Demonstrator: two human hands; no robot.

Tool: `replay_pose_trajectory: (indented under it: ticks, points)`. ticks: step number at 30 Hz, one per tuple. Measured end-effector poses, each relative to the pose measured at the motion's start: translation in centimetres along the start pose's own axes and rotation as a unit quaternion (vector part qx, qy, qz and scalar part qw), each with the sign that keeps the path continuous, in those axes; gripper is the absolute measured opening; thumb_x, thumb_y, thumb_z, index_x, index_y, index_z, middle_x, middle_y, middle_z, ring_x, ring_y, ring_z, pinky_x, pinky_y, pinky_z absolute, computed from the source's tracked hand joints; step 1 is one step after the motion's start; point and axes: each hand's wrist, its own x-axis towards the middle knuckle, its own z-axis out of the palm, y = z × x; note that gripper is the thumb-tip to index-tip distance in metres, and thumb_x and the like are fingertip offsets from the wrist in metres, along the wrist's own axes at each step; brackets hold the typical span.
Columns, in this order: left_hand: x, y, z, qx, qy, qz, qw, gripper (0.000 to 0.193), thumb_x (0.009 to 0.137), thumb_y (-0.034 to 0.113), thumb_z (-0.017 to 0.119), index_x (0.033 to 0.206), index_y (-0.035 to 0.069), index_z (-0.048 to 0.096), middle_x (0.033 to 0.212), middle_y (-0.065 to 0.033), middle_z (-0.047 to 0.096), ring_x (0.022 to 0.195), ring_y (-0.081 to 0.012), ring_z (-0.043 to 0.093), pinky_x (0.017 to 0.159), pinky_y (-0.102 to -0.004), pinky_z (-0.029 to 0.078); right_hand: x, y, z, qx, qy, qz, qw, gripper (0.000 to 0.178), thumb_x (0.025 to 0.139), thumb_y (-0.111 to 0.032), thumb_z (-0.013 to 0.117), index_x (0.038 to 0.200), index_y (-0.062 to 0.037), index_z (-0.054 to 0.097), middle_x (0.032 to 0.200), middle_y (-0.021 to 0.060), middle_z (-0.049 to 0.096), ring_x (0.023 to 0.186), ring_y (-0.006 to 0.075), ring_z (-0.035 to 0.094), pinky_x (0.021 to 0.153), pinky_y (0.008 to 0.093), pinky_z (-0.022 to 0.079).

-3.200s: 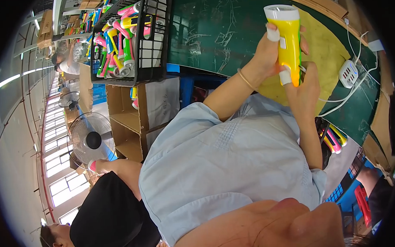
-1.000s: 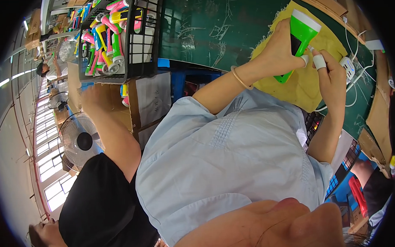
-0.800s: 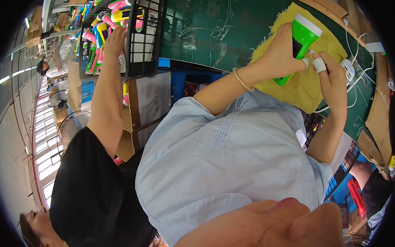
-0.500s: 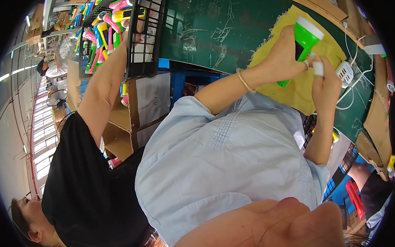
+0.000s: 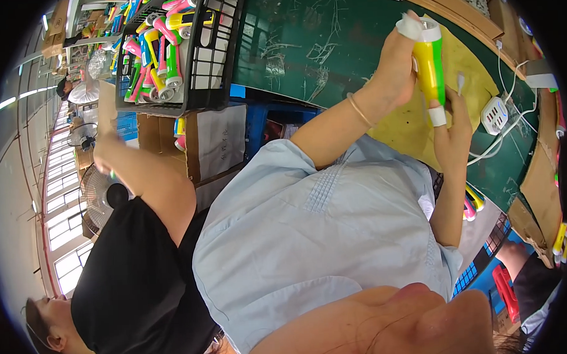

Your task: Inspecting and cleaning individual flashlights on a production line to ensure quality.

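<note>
Above the yellow cloth (image 5: 467, 61), a yellow and green flashlight (image 5: 427, 63) with a white head is held upright between both hands. My left hand (image 5: 395, 64) closes round its upper part, with a white wrap on a digit beside the white head. At the lower end, my right hand (image 5: 451, 127) grips the flashlight, its thumb wrapped in white. A small white-tipped thing (image 5: 460, 80) sticks up by the right fingers; its kind is too small to tell. A bangle circles my left wrist.
A black plastic basket (image 5: 207, 61) full of colourful flashlights stands at the left of the green table (image 5: 285, 52). To the right lies a white multi-port charger (image 5: 495, 115) with cables. A co-worker in black (image 5: 130, 270) sits close on my left, near a fan (image 5: 100, 193).
The flashlight has been turned, so its yellow side shows and it stands more upright. My left hand has moved up to its head, my right hand to its lower end. The co-worker's arm has left the basket.
</note>
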Motion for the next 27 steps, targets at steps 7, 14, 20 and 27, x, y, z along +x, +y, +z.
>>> replay_pose_trajectory:
  ticks: [7, 14, 20, 27]
  points:
    - [1.4, -1.5, -0.7, 0.025, -0.019, -0.022, 0.999, 0.066, 0.086, 0.057, 0.019, 0.062, 0.004, 0.051, 0.049, -0.0102, 0.049, 0.039, -0.0204, 0.046, 0.039, -0.0303, 0.040, 1.8, 3.0, 0.4, 0.282, -0.144, 0.177, 0.932, 0.047, 0.088, -0.030, 0.048, 0.116, 0.0077, 0.047, 0.104, 0.0123, 0.056, 0.096, 0.0164, 0.050, 0.089, 0.0283, 0.035]
    - [5.4, -0.8, -0.9, 0.202, -0.081, -0.073, 0.973, 0.046, 0.086, 0.045, 0.045, 0.090, 0.000, 0.054, 0.079, -0.0101, 0.059, 0.075, -0.0195, 0.059, 0.061, -0.0306, 0.048, 0.5, 6.0, -1.0, 0.441, 0.020, 0.337, 0.831, 0.040, 0.084, -0.033, 0.053, 0.107, -0.0011, 0.049, 0.092, 0.0089, 0.054, 0.077, 0.0171, 0.053, 0.067, 0.0264, 0.043]
    - [19.1, 12.3, -12.0, 0.672, 0.448, 0.317, 0.497, 0.080, 0.063, 0.026, 0.072, 0.119, -0.009, 0.026, 0.110, -0.0282, 0.040, 0.092, -0.0421, 0.051, 0.076, -0.0427, 0.047, 1.0, 7.5, -12.3, -0.009, 0.455, 0.164, 0.875, 0.033, 0.083, -0.012, 0.050, 0.107, 0.0106, 0.052, 0.095, 0.0153, 0.057, 0.083, 0.0203, 0.056, 0.070, 0.0308, 0.047]
    - [24.6, 16.4, -20.0, 0.464, 0.348, 0.200, 0.790, 0.031, 0.068, 0.015, 0.064, 0.091, -0.003, 0.052, 0.080, -0.0166, 0.055, 0.074, -0.0362, 0.058, 0.067, -0.0426, 0.048, 1.2, 4.1, -7.4, 0.310, 0.187, 0.115, 0.925, 0.032, 0.086, -0.009, 0.045, 0.111, 0.0109, 0.049, 0.094, 0.0146, 0.056, 0.075, 0.0166, 0.055, 0.059, 0.0234, 0.044]
